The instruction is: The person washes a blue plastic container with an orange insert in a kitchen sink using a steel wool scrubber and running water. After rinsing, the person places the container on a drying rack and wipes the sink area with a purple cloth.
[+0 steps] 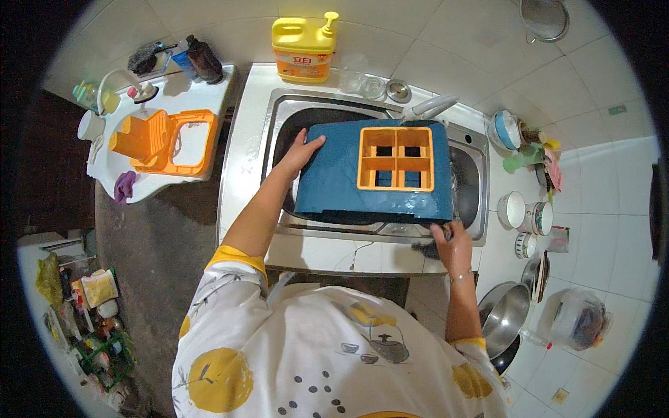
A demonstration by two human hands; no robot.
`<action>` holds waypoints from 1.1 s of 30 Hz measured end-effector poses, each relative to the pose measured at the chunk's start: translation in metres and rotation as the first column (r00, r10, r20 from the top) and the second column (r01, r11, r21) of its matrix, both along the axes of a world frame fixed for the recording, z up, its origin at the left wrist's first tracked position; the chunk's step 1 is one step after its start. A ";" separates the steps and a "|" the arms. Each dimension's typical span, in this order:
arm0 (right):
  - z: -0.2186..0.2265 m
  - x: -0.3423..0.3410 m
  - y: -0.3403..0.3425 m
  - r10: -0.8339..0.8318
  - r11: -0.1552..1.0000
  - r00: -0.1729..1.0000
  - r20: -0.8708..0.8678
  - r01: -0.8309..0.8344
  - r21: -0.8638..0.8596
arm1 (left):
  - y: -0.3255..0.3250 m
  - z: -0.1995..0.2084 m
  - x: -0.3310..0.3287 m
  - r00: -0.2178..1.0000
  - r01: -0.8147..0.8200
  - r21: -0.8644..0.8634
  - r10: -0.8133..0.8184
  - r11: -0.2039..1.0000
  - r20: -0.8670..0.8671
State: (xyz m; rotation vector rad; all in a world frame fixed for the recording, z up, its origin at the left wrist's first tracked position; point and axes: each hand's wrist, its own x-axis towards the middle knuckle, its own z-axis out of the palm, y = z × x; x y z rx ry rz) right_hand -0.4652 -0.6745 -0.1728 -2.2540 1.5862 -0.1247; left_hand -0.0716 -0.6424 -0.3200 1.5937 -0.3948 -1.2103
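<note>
A large blue plastic box (331, 171) with an orange four-compartment insert (396, 127) lies tilted over the sink, its surface looking wet. My left hand (301, 152) grips its left edge, the thumb on top and the other fingers partly hidden. At the near right corner, my right hand (453, 247) is closed on the box's edge; its fingertips are partly hidden. Below the box is the double-bowl metal sink (277, 111), mostly covered. The tap (432, 106) reaches over its far rim.
A yellow pump jug (303, 52) stands behind the sink. Orange plastic parts (189, 167) and a purple cloth (124, 187) lie on the white washbasin (150, 187) at left. Bowls (511, 209) and a steel basin (507, 317) are at right.
</note>
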 end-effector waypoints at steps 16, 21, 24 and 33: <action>-0.040 0.030 -0.078 0.036 0.922 0.989 0.141 -0.087 0.376 | 0.057 0.144 0.015 0.959 0.087 -0.082 -0.061 0.993 0.277; -0.128 0.030 -0.082 -0.024 0.880 0.999 0.023 0.010 0.476 | 0.059 0.165 0.011 0.954 0.072 -0.124 -0.032 0.990 0.298; -0.141 0.048 -0.071 -0.021 0.850 0.968 0.250 -0.114 0.514 | 0.054 0.174 0.011 0.929 0.138 -0.063 -0.107 0.988 0.356; -0.147 0.080 -0.079 -0.445 0.464 0.893 0.066 0.167 0.870 | 0.021 0.155 0.004 0.866 0.149 -0.012 -0.125 0.989 0.484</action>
